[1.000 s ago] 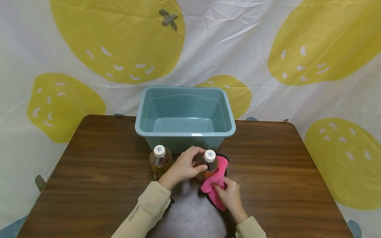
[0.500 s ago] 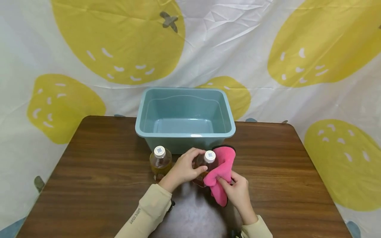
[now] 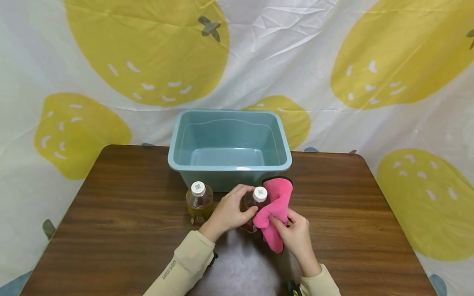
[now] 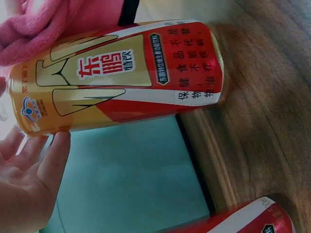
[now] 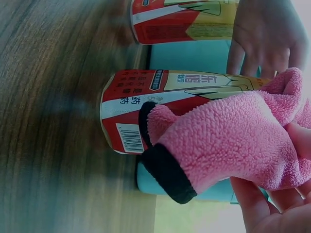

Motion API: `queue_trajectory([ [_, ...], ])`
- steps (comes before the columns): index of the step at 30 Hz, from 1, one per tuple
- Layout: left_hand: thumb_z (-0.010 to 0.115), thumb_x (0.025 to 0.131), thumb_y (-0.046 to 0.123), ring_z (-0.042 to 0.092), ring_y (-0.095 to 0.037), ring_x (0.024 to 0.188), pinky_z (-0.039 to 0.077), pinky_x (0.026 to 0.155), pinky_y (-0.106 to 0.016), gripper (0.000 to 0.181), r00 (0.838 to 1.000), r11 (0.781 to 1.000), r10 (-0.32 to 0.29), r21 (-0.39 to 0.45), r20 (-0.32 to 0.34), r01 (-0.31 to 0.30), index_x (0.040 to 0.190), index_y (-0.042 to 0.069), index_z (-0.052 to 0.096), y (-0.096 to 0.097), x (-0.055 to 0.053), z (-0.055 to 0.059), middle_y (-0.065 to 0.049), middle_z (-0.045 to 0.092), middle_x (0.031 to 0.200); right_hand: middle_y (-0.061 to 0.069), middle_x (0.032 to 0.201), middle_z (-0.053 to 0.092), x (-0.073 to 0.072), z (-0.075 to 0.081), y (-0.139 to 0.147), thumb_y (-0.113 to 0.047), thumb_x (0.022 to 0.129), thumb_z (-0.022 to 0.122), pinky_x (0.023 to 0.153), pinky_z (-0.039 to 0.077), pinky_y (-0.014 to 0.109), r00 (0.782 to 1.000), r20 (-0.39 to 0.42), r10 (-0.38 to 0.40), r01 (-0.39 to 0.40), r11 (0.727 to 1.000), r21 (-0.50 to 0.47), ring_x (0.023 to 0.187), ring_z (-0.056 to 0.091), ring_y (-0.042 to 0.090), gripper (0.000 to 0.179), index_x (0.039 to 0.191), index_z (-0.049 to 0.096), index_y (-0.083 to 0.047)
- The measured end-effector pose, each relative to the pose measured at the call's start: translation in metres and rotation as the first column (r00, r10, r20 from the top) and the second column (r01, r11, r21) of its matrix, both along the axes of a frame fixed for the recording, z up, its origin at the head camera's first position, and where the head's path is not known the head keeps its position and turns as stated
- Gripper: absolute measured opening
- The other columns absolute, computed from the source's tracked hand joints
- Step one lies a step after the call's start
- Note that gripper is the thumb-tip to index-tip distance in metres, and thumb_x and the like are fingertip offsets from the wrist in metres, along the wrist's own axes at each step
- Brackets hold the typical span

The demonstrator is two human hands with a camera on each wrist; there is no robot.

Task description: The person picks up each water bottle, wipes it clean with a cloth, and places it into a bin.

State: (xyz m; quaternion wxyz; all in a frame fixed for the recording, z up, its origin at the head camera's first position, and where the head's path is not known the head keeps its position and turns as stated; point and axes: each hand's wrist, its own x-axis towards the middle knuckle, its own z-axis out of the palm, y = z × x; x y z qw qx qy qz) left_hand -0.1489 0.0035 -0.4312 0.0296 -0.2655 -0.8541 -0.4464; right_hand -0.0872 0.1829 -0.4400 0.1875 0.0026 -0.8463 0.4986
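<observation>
In the head view my left hand [image 3: 228,210] grips the upper part of a drink bottle [image 3: 260,194] with a white cap. Its red and yellow label [image 4: 121,73] fills the left wrist view, and the bottle stands upright on the table. My right hand [image 3: 297,236] pinches a pink cloth [image 3: 278,193] with black edging, thumb on top. This cloth lies against the bottle's right side and covers part of the label in the right wrist view. A second bottle [image 3: 199,207] of the same kind stands to the left, beside my left forearm.
Right behind the bottles sits a pale blue plastic tub [image 3: 229,167], with nothing inside. The dark wooden table [image 3: 122,230] runs out to both sides. A white curtain [image 3: 274,53] printed with yellow fruit hangs behind its far edge.
The right hand has slid the cloth up and to the right along the bottle, so its upper end now stands out beside the cap. The left hand and both bottles have stayed in place.
</observation>
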Motion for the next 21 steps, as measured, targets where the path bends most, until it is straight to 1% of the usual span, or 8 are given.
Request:
queue_trajectory([
  [2,0.067,0.077,0.026,0.057,-0.017,0.099,0.047,0.084,-0.033,0.044,1.000,1.000,0.020,-0.020,-0.024,-0.020,0.116,0.009,0.056,0.001,0.001,-0.001,-0.002,0.057,0.114,0.005,0.064,0.061,0.000,-0.001,0.000,0.000,0.069,0.075,0.044,0.040,0.019,1.000,-0.001,0.002,-0.002,1.000,-0.012,0.052,0.044,0.004,0.010,0.076,0.068,-0.002],
  [5,0.069,0.076,0.034,0.057,-0.015,0.099,0.048,0.082,-0.032,0.047,0.997,0.997,0.062,-0.036,-0.037,-0.063,0.115,0.011,0.056,0.004,0.003,-0.002,0.000,0.057,0.114,0.007,0.065,0.062,0.001,-0.002,0.001,0.000,0.070,0.074,0.045,0.041,0.018,1.000,0.013,-0.001,0.002,1.000,-0.026,0.053,0.045,0.003,0.009,0.075,0.067,-0.002],
  [8,0.071,0.073,0.041,0.058,-0.013,0.097,0.048,0.080,-0.032,0.051,0.994,0.993,0.102,-0.053,-0.042,-0.105,0.114,0.013,0.057,0.008,0.004,-0.003,0.002,0.058,0.112,0.007,0.065,0.062,0.002,-0.004,0.005,0.000,0.070,0.074,0.046,0.040,0.017,0.999,0.033,-0.021,0.022,0.999,-0.027,0.054,0.045,0.003,0.009,0.075,0.067,-0.001],
  [11,0.074,0.070,0.044,0.059,-0.011,0.094,0.049,0.076,-0.031,0.053,0.990,0.989,0.127,-0.062,-0.064,-0.131,0.110,0.014,0.058,0.010,0.004,-0.002,0.002,0.060,0.108,0.006,0.063,0.060,0.003,-0.006,0.009,0.001,0.069,0.074,0.045,0.038,0.016,0.998,0.045,-0.048,0.049,0.999,-0.023,0.053,0.044,0.004,0.009,0.074,0.067,-0.001],
  [14,0.074,0.069,0.044,0.058,-0.012,0.095,0.050,0.075,-0.032,0.052,0.986,0.988,0.133,-0.065,-0.102,-0.140,0.108,0.014,0.059,0.011,0.004,-0.001,0.002,0.059,0.107,0.005,0.063,0.059,0.003,-0.008,0.012,0.001,0.069,0.073,0.044,0.038,0.016,0.997,0.050,-0.059,0.061,0.998,-0.024,0.053,0.044,0.003,0.009,0.075,0.067,0.000],
  [18,0.074,0.070,0.042,0.053,-0.015,0.097,0.049,0.076,-0.033,0.048,0.982,0.986,0.139,-0.072,-0.129,-0.149,0.106,0.013,0.062,0.010,0.004,-0.001,0.000,0.054,0.105,0.004,0.062,0.058,0.005,-0.007,0.015,0.001,0.070,0.073,0.044,0.037,0.016,0.997,0.052,-0.060,0.061,0.998,-0.027,0.053,0.044,0.003,0.008,0.075,0.066,0.000],
  [21,0.073,0.071,0.040,0.049,-0.016,0.097,0.049,0.075,-0.033,0.046,0.981,0.986,0.130,-0.086,-0.146,-0.144,0.108,0.013,0.063,0.009,0.003,-0.001,-0.001,0.050,0.103,0.004,0.063,0.059,0.007,-0.005,0.017,0.000,0.070,0.073,0.044,0.038,0.016,0.996,0.057,-0.070,0.071,0.997,-0.031,0.053,0.044,0.002,0.008,0.075,0.067,0.000],
])
